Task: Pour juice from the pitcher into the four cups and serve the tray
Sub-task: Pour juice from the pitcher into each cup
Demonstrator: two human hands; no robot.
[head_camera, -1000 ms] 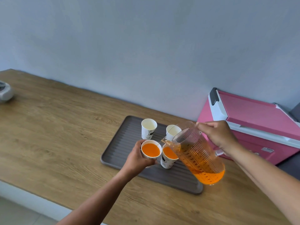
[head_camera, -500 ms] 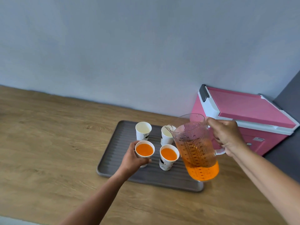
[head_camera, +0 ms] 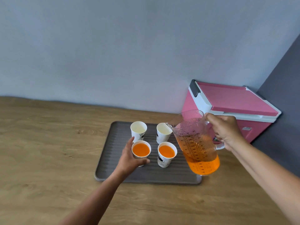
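2 grips clamped: left grip (head_camera: pixel 128 158) round filled cup (head_camera: pixel 140 150), right grip (head_camera: pixel 225 129) on pitcher (head_camera: pixel 194 143) handle.

Left of the grey ribbed plastic tray (head_camera: pixel 112 140), the wooden tabletop (head_camera: pixel 48 151) offers broad open passage. In front of the tray, both forearms cross the near strip. On the tray, the white paper cups (head_camera: pixel 138 129) stand in a close square with only narrow gaps, and the left hand (head_camera: pixel 129 158) wraps the front-left cup (head_camera: pixel 140 151), closing that side. Over the tray's right end hangs the clear ribbed plastic pitcher (head_camera: pixel 198 146), gripped by the right hand (head_camera: pixel 227 132). Behind the tray's right corner, a pink lidded cooler box (head_camera: pixel 235 101) blocks the way against the pale wall (head_camera: pixel 113 54).
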